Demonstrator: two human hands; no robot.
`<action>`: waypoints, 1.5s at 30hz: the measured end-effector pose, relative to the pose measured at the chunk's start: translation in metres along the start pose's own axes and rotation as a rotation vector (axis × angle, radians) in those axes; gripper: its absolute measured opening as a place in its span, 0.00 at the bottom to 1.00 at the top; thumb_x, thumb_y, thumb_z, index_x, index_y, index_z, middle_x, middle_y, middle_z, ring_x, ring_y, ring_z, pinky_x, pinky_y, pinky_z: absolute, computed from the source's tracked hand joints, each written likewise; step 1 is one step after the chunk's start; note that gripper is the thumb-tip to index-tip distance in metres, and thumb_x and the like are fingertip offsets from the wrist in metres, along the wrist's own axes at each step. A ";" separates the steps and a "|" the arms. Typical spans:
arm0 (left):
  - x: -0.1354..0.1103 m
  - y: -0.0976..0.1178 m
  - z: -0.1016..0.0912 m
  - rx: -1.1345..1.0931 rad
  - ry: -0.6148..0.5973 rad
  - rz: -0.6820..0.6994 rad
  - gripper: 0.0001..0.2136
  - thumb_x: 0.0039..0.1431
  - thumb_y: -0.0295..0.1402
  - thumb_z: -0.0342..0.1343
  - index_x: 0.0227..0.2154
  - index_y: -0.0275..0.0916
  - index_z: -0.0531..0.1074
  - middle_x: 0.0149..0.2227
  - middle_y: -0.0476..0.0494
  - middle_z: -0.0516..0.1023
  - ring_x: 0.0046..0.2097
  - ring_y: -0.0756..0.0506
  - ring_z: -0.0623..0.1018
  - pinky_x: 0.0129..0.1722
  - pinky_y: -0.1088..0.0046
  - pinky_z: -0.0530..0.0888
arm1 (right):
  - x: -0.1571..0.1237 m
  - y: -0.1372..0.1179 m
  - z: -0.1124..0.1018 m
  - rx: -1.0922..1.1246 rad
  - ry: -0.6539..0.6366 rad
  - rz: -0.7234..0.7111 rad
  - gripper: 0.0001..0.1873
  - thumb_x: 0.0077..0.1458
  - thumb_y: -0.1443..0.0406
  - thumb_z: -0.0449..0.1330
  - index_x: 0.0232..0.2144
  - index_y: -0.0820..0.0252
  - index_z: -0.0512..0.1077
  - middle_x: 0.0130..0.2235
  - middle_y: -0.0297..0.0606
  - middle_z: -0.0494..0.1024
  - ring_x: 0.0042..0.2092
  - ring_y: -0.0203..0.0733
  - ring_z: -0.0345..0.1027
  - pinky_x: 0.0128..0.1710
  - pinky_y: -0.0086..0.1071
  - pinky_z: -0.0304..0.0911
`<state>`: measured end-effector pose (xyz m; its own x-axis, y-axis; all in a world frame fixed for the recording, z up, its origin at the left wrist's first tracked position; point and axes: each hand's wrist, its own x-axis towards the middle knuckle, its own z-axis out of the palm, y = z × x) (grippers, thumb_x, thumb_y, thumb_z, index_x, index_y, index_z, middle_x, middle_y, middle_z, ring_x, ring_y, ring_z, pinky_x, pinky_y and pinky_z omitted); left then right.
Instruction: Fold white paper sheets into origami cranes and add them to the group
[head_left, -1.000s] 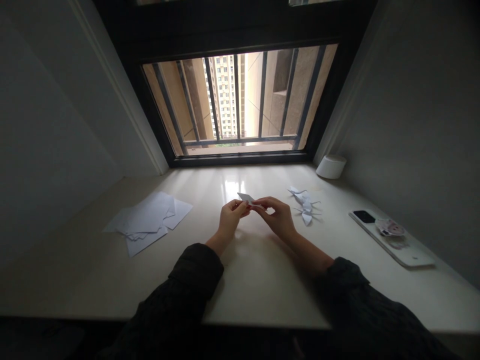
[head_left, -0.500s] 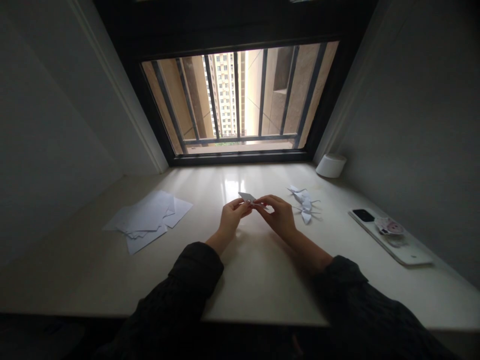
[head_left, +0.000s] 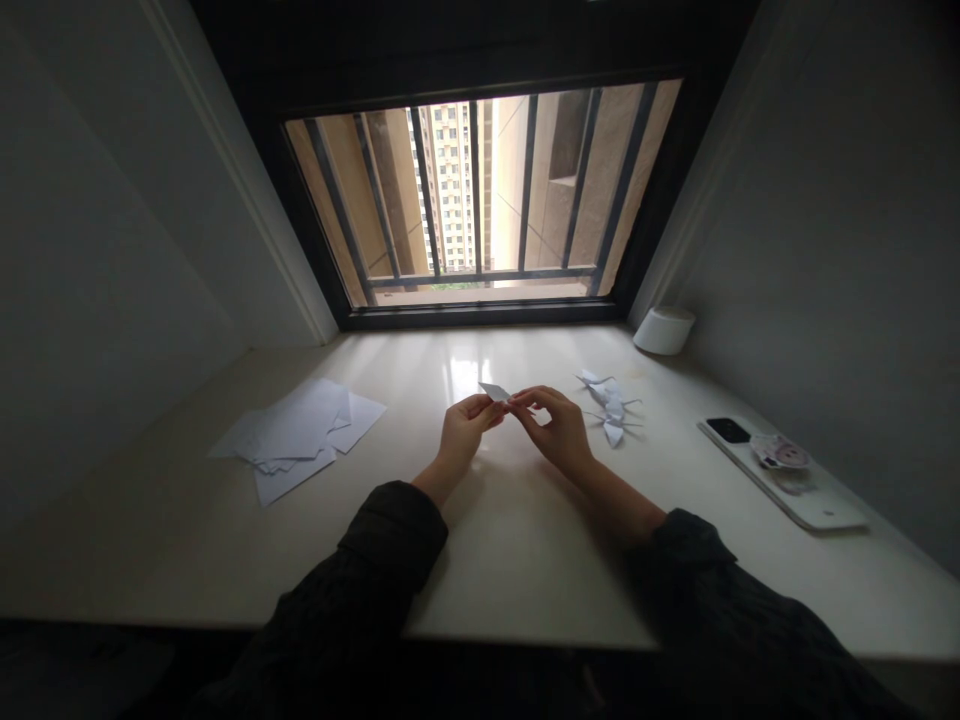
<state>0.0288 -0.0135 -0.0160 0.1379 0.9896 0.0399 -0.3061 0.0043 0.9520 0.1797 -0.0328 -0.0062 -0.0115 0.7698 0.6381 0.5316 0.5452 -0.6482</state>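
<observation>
A small folded piece of white paper (head_left: 495, 392) is held just above the pale desk (head_left: 517, 540), in the middle. My left hand (head_left: 463, 432) pinches its near left side. My right hand (head_left: 556, 428) pinches it from the right, fingers curled together. Both wrists come out of dark sleeves. To the right of my right hand lie finished folded white paper figures (head_left: 609, 408) on the desk.
A loose pile of white sheets (head_left: 296, 435) lies at the left. A white phone (head_left: 780, 475) with a round sticker grip lies at the right, and a white round container (head_left: 664, 330) stands in the far right corner. A barred window (head_left: 480, 200) runs behind the desk.
The folded paper has been turned slightly between my fingertips; the hands stay almost in the same place above the desk.
</observation>
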 end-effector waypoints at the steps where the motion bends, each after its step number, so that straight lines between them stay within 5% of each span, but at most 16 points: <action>1: 0.000 0.000 0.000 0.000 0.003 0.003 0.15 0.42 0.39 0.67 0.32 0.35 0.77 0.34 0.42 0.81 0.39 0.46 0.79 0.49 0.62 0.72 | 0.000 -0.001 0.000 0.030 -0.002 0.009 0.08 0.54 0.59 0.59 0.31 0.54 0.76 0.35 0.39 0.78 0.36 0.43 0.71 0.37 0.37 0.66; 14: -0.002 0.005 0.002 0.066 0.004 0.018 0.14 0.45 0.39 0.65 0.33 0.36 0.78 0.36 0.41 0.81 0.41 0.43 0.79 0.48 0.61 0.72 | -0.003 0.005 0.001 -0.124 -0.010 -0.005 0.09 0.56 0.60 0.56 0.35 0.54 0.75 0.35 0.38 0.80 0.35 0.44 0.73 0.37 0.37 0.65; 21: 0.000 0.002 0.000 0.114 0.007 0.075 0.12 0.45 0.38 0.65 0.32 0.37 0.79 0.35 0.42 0.81 0.40 0.42 0.79 0.47 0.60 0.73 | -0.002 0.006 0.001 -0.138 -0.024 0.002 0.19 0.55 0.60 0.57 0.49 0.52 0.72 0.38 0.37 0.81 0.36 0.46 0.74 0.39 0.38 0.66; 37: 0.001 0.000 0.003 0.098 -0.009 0.088 0.14 0.46 0.38 0.64 0.36 0.36 0.78 0.36 0.39 0.81 0.41 0.42 0.79 0.46 0.60 0.73 | -0.002 0.013 0.005 -0.166 0.075 -0.184 0.15 0.52 0.67 0.59 0.43 0.51 0.76 0.39 0.38 0.79 0.39 0.43 0.72 0.39 0.37 0.68; 45: 0.004 -0.005 0.001 0.118 -0.015 0.133 0.12 0.46 0.35 0.63 0.35 0.37 0.79 0.37 0.40 0.81 0.42 0.42 0.79 0.46 0.60 0.73 | -0.002 0.007 0.003 -0.087 0.070 -0.110 0.13 0.52 0.68 0.59 0.41 0.53 0.75 0.38 0.37 0.78 0.39 0.42 0.71 0.41 0.37 0.67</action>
<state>0.0314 -0.0094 -0.0200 0.1182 0.9780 0.1721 -0.2098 -0.1448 0.9670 0.1807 -0.0295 -0.0128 -0.0163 0.6804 0.7327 0.6018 0.5919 -0.5362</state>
